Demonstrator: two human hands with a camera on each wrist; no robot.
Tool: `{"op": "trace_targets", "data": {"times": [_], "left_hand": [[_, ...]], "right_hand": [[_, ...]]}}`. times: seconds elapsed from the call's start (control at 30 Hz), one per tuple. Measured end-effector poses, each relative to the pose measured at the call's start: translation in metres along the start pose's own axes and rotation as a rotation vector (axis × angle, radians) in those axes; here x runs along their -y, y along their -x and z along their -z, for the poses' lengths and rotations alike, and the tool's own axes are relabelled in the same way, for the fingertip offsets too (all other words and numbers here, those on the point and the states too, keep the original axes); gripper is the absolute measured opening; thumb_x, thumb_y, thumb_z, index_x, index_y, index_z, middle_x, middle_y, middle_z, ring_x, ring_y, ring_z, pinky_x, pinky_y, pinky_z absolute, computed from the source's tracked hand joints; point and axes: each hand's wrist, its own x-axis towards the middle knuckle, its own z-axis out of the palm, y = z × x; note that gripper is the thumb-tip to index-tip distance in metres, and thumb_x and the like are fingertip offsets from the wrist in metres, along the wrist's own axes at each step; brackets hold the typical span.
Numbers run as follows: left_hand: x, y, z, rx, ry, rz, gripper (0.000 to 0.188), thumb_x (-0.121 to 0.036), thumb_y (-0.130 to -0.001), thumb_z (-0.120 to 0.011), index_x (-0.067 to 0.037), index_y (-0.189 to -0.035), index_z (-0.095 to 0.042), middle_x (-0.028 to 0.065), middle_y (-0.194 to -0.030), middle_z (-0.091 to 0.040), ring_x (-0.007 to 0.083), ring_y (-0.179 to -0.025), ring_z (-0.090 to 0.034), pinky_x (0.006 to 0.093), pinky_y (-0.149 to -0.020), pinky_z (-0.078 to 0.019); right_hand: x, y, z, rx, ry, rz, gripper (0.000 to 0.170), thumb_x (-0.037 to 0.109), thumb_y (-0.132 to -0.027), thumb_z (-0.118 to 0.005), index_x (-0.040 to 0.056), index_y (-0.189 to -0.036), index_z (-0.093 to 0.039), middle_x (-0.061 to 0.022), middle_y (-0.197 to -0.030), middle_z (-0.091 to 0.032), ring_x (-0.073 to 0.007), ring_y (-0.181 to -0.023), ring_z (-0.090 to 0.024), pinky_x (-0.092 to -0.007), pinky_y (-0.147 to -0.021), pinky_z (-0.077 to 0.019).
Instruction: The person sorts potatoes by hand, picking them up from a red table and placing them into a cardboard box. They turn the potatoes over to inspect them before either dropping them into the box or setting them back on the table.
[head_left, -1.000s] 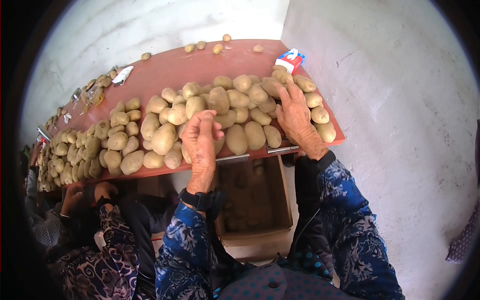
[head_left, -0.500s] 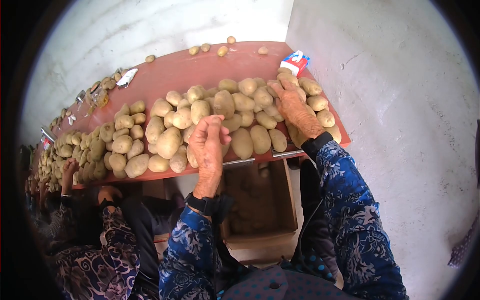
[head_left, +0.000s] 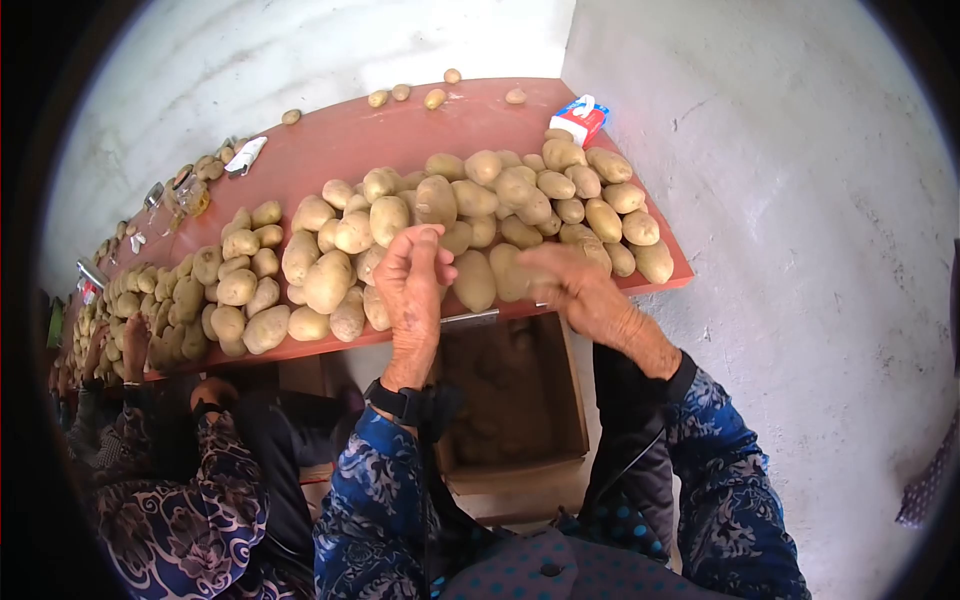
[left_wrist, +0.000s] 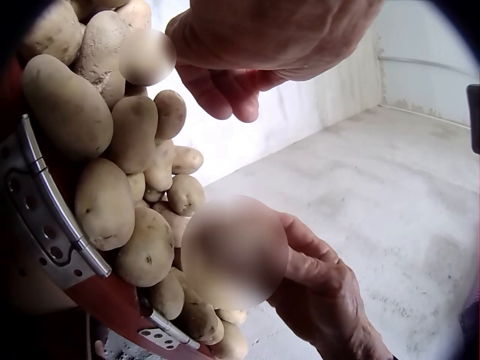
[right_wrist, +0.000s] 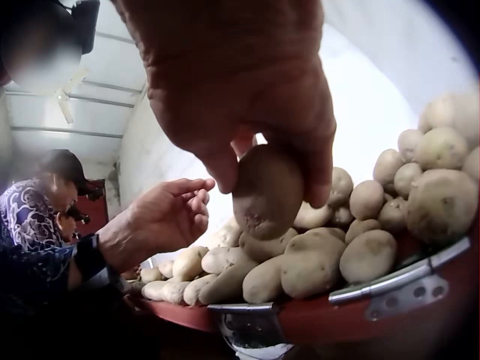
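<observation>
My right hand (head_left: 602, 308) pinches a potato (right_wrist: 268, 196) between thumb and fingers, just off the front edge of the red table (head_left: 330, 130). The potato is pale brown, with a rough patch near its lower end in the right wrist view. My left hand (head_left: 412, 295) hovers by the front of the potato pile (head_left: 475, 280), its fingers loosely curled around nothing. In the right wrist view the left hand (right_wrist: 171, 217) appears beyond the held potato, thumb up and palm empty. Potatoes lie heaped behind both hands.
Below the table edge stands an open cardboard box (head_left: 515, 468) with potatoes in its shadowed bottom. Metal hinges (right_wrist: 409, 296) line the table front. A tissue pack (head_left: 582, 118) sits at the back right corner, near the wall (head_left: 780, 200). Another person (head_left: 190, 500) sits at left.
My right hand was on the right side of the pile; it has come back toward the table's front edge and my left hand, bringing a potato. The left hand has stayed almost still.
</observation>
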Motion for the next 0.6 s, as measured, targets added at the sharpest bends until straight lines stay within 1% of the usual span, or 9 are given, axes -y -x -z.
{"op": "trace_targets", "data": {"times": [0.1,0.23,0.3,0.33,0.4,0.43,0.5,0.53,0.6], "left_hand": [[0.002,0.001,0.000,0.008,0.002,-0.012,0.020,-0.020,-0.094,-0.055,-0.004,-0.093,-0.066,0.0005,-0.069,-0.058,0.0072,-0.054,-0.050,0.0201,-0.053,-0.0419],[0.007,0.001,0.003,0.007,0.001,-0.027,0.020,-0.020,-0.094,-0.055,-0.003,-0.093,-0.066,0.0007,-0.069,-0.058,0.0072,-0.054,-0.050,0.0199,-0.053,-0.0419],[0.006,0.001,0.003,0.004,0.007,-0.024,0.020,-0.020,-0.094,-0.055,-0.004,-0.093,-0.066,0.0008,-0.069,-0.058,0.0072,-0.054,-0.050,0.0200,-0.052,-0.0419],[0.006,0.002,0.004,0.000,0.011,-0.016,0.020,-0.020,-0.094,-0.055,-0.004,-0.093,-0.066,0.0008,-0.069,-0.058,0.0073,-0.054,-0.050,0.0200,-0.052,-0.0418],[0.003,0.001,0.003,-0.002,0.012,-0.023,0.019,-0.020,-0.094,-0.055,-0.003,-0.093,-0.066,0.0008,-0.069,-0.058,0.0073,-0.054,-0.051,0.0200,-0.052,-0.0419],[0.001,0.000,0.002,0.000,0.012,-0.026,0.019,-0.019,-0.094,-0.056,-0.003,-0.093,-0.066,0.0008,-0.069,-0.058,0.0073,-0.053,-0.051,0.0201,-0.052,-0.0419],[0.002,-0.002,0.003,0.001,0.003,-0.024,0.019,-0.019,-0.094,-0.056,-0.003,-0.093,-0.066,0.0008,-0.069,-0.058,0.0072,-0.054,-0.051,0.0200,-0.052,-0.0419],[0.002,-0.002,0.003,0.002,-0.002,-0.029,0.019,-0.019,-0.094,-0.056,-0.003,-0.094,-0.066,0.0008,-0.069,-0.058,0.0071,-0.054,-0.051,0.0200,-0.052,-0.0419],[0.001,-0.001,0.003,0.004,0.009,-0.019,0.019,-0.019,-0.094,-0.055,-0.003,-0.094,-0.066,0.0008,-0.069,-0.058,0.0071,-0.054,-0.050,0.0198,-0.053,-0.0419]], "right_hand": [[0.005,0.017,-0.019,0.154,-0.078,0.087,0.036,0.015,-0.086,-0.062,0.0070,-0.119,-0.054,-0.0160,-0.109,-0.058,-0.0367,-0.107,-0.053,-0.0421,-0.093,-0.0456],[0.012,0.031,-0.034,0.325,-0.092,-0.003,0.034,0.013,-0.086,-0.062,0.0071,-0.119,-0.054,-0.0163,-0.114,-0.057,-0.0357,-0.109,-0.053,-0.0429,-0.093,-0.0454],[0.010,0.034,-0.043,0.491,0.051,-0.033,0.032,0.013,-0.086,-0.063,0.0069,-0.116,-0.055,-0.0160,-0.109,-0.058,-0.0356,-0.107,-0.054,-0.0435,-0.089,-0.0473],[0.007,0.034,-0.046,0.493,0.049,-0.030,0.032,0.013,-0.086,-0.063,0.0069,-0.116,-0.055,-0.0160,-0.109,-0.058,-0.0356,-0.107,-0.054,-0.0435,-0.089,-0.0473],[0.005,0.027,-0.043,0.305,0.021,0.050,0.028,0.016,-0.084,-0.063,0.0059,-0.109,-0.055,-0.0148,-0.104,-0.058,-0.0361,-0.100,-0.056,-0.0439,-0.085,-0.0470],[0.004,0.021,-0.038,0.312,0.013,0.043,0.028,0.016,-0.084,-0.063,0.0059,-0.109,-0.055,-0.0148,-0.104,-0.058,-0.0361,-0.100,-0.056,-0.0439,-0.085,-0.0470],[0.010,0.001,-0.021,0.048,0.082,-0.041,0.030,0.015,-0.082,-0.065,0.0049,-0.108,-0.055,-0.0161,-0.105,-0.056,-0.0368,-0.099,-0.055,-0.0451,-0.085,-0.0467],[0.005,-0.009,-0.018,0.048,0.081,-0.043,0.030,0.015,-0.082,-0.065,0.0049,-0.108,-0.055,-0.0161,-0.105,-0.056,-0.0368,-0.099,-0.055,-0.0451,-0.085,-0.0467],[-0.004,-0.028,-0.012,-0.316,0.215,0.048,0.036,0.014,-0.079,-0.067,0.0046,-0.112,-0.054,-0.0175,-0.107,-0.054,-0.0377,-0.101,-0.053,-0.0454,-0.085,-0.0460]]}}
